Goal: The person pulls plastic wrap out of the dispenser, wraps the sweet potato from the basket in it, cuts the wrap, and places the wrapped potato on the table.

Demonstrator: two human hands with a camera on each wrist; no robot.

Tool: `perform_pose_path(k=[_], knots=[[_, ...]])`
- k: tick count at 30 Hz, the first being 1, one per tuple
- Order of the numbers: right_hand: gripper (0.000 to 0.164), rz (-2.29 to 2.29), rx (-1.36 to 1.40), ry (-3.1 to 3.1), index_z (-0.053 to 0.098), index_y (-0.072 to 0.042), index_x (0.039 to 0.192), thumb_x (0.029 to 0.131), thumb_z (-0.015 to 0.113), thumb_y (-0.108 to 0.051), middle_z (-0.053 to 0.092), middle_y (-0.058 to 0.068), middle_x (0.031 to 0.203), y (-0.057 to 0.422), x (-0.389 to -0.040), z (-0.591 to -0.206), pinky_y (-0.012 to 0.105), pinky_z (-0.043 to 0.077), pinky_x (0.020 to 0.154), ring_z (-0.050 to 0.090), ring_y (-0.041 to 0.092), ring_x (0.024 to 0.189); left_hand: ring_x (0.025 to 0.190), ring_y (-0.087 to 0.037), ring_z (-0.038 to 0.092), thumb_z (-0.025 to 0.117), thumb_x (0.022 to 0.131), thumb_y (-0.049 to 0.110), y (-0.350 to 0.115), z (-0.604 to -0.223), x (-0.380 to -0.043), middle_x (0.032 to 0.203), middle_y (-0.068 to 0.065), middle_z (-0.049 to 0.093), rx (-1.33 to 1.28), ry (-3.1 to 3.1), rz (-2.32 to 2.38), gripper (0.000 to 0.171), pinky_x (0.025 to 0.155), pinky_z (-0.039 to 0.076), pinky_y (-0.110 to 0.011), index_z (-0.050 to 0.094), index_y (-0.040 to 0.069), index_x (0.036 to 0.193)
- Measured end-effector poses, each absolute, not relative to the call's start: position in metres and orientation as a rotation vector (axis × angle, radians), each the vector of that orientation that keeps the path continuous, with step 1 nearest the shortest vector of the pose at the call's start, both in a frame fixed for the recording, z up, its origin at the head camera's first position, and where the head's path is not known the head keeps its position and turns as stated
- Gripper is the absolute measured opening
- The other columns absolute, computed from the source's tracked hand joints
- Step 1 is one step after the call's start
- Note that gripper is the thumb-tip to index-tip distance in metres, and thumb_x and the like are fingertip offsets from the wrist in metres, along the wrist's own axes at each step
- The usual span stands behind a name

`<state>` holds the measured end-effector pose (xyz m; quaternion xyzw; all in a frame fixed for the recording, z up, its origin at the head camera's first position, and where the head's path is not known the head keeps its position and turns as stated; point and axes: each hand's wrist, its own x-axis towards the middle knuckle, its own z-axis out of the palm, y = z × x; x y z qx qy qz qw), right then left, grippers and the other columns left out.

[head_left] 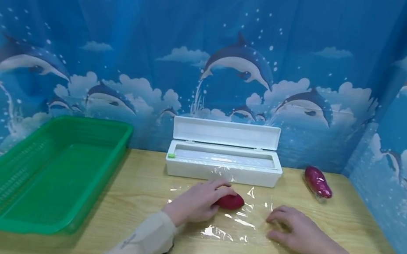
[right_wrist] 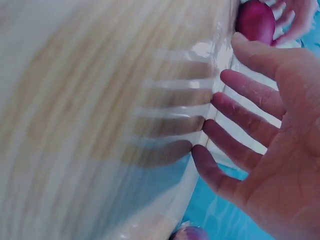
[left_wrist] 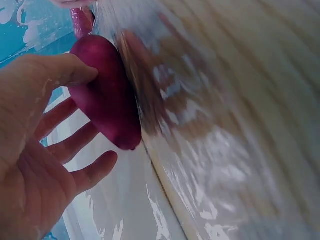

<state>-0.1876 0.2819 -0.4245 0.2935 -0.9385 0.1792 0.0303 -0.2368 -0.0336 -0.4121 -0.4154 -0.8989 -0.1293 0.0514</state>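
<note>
A smooth purple-red sweet potato (head_left: 230,202) lies on a sheet of clear cling film (head_left: 240,221) spread over the table. My left hand (head_left: 201,200) holds it from the left, thumb on one side and fingers on the other; in the left wrist view its tapered end (left_wrist: 112,100) shows past the thumb. To the right, my right hand (head_left: 300,233) hovers low near the film's right side, fingers loosely bent and holding nothing. Its spread fingers (right_wrist: 245,120) come close to the surface in the right wrist view; whether they touch it I cannot tell.
Behind the film stands a white cling film box (head_left: 222,172) with its lid raised. A second sweet potato (head_left: 316,182), wrapped in film, lies at the back right. On the left sits a green plastic basket (head_left: 97,190). A dolphin-print curtain (head_left: 160,49) borders the table.
</note>
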Motion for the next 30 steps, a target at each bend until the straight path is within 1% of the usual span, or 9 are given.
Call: perform_pose_path(k=[3,6,9,11,13,17,22,26,30], knots=[[0.032,0.691,0.838,-2.931,0.072,-0.021,0.114,0.089,0.077,-0.040,0.072,-0.008,0.114,0.287,-0.188,-0.420,0.044,0.058,0.094,0.068,0.020,0.107,0.132,-0.024,0.059,0.068,0.094,0.011,-0.039,-0.411,-0.235,0.150,-0.004,0.055,-1.233,-2.755,-0.391,0.054,0.112,0.050,-0.041,0.055,0.024,0.145],[0.030,0.764,0.805,-2.896,0.073,-0.020,0.113,0.089,0.078,-0.036,0.074,-0.006,0.113,0.291,-0.187,-0.418,0.042,0.059,0.091,0.069,0.016,0.107,0.128,-0.024,0.062,0.069,0.093,0.012,-0.047,-0.410,-0.232,0.147,-0.005,0.057,-1.204,-2.758,-0.395,0.054,0.111,0.051,-0.040,0.057,0.023,0.144],[0.022,0.787,0.850,-2.809,0.074,-0.020,0.104,0.085,0.083,-0.027,0.074,-0.007,0.105,0.295,-0.184,-0.418,0.035,0.061,0.080,0.068,0.008,0.098,0.121,-0.021,0.065,0.071,0.092,0.014,-0.062,-0.406,-0.224,0.140,-0.005,0.062,-1.186,-2.755,-0.420,0.050,0.105,0.054,-0.037,0.060,0.021,0.140],[0.020,0.779,0.902,-2.772,0.073,-0.023,0.098,0.082,0.085,-0.024,0.072,-0.010,0.100,0.298,-0.182,-0.419,0.028,0.059,0.073,0.066,0.002,0.092,0.115,-0.019,0.066,0.073,0.092,0.016,-0.075,-0.402,-0.216,0.132,-0.004,0.066,-1.177,-2.783,-0.449,0.045,0.101,0.056,-0.036,0.064,0.020,0.136],[0.019,0.788,0.981,-2.758,0.072,-0.026,0.094,0.081,0.085,-0.021,0.070,-0.012,0.096,0.301,-0.179,-0.421,0.025,0.056,0.069,0.063,-0.001,0.089,0.108,-0.017,0.067,0.074,0.091,0.020,-0.090,-0.397,-0.207,0.124,-0.002,0.068,-1.159,-2.846,-0.479,0.039,0.095,0.057,-0.033,0.067,0.020,0.130],[0.017,0.794,1.114,-2.785,0.071,-0.030,0.092,0.083,0.085,-0.025,0.068,-0.015,0.096,0.304,-0.174,-0.423,0.025,0.056,0.070,0.061,-0.003,0.088,0.094,-0.010,0.064,0.081,0.085,0.026,-0.117,-0.393,-0.192,0.108,0.002,0.069,-1.120,-3.013,-0.514,0.031,0.083,0.056,-0.026,0.074,0.021,0.115],[0.017,0.665,1.174,-2.787,0.072,-0.033,0.091,0.082,0.085,-0.028,0.065,-0.017,0.097,0.300,-0.171,-0.426,0.025,0.054,0.069,0.057,-0.005,0.086,0.076,-0.002,0.053,0.086,0.077,0.029,-0.135,-0.398,-0.184,0.091,0.009,0.062,-1.064,-3.141,-0.495,0.023,0.067,0.047,-0.020,0.075,0.024,0.097],[0.021,0.510,1.184,-2.738,0.075,-0.033,0.089,0.079,0.086,-0.018,0.067,-0.015,0.097,0.296,-0.170,-0.426,0.027,0.058,0.071,0.060,-0.002,0.087,0.074,-0.001,0.053,0.084,0.081,0.022,-0.140,-0.405,-0.184,0.089,0.010,0.062,-1.066,-3.117,-0.478,0.013,0.067,0.049,-0.019,0.076,0.024,0.090],[0.027,0.450,1.186,-2.709,0.075,-0.033,0.088,0.077,0.084,-0.010,0.068,-0.012,0.098,0.294,-0.170,-0.426,0.029,0.059,0.073,0.062,0.001,0.087,0.074,0.000,0.054,0.081,0.085,0.018,-0.143,-0.408,-0.185,0.090,0.009,0.065,-1.087,-3.070,-0.462,0.007,0.069,0.051,-0.019,0.076,0.022,0.088]])
